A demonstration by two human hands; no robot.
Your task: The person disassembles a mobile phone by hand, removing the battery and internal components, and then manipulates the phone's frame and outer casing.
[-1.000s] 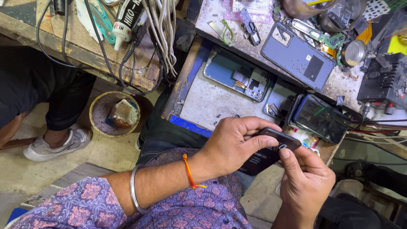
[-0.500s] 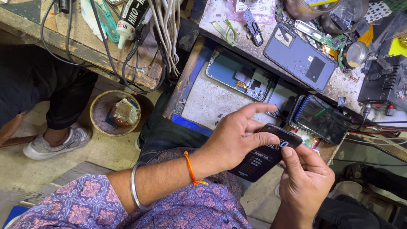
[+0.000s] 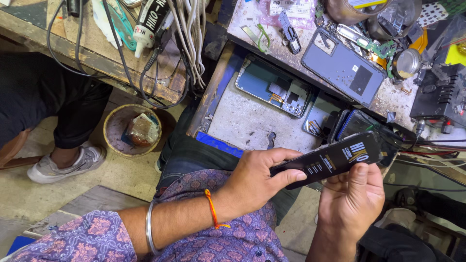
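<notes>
We see two hands holding one long black pack [image 3: 330, 159] with yellow print on it. The left hand [image 3: 255, 180] grips the pack at its 8 o'clock end, with the fingers closed around it. The right hand [image 3: 352, 199] holds it from below, and its thumb presses on the 3 o'clock end. So both hands are closed on the pack, and the pack sits in the air over the lap, just in front of the table [image 3: 238, 121]. The pack looks shut, and nothing has come out of it that we can see. We think the work on it has only begun, and opening it is not yet done. On the table, at 12 o'clock from the hands, lies an open phone frame [image 3: 272, 87] with its insides showing. At 1 o'clock lies a grey phone back [image 3: 342, 65], and around it are small parts and screws. Just behind the pack, a dark phone [image 3: 357, 123] leans at the table edge, so the pack is very near it. At 10 o'clock hangs a bunch of cables [image 3: 187, 43]. Down on the floor, at 9 o'clock, is a round bowl [image 3: 131, 131], and past it another person's shoe [image 3: 65, 162]. A black box [image 3: 439, 94] with wires sits at 2 o'clock.
</notes>
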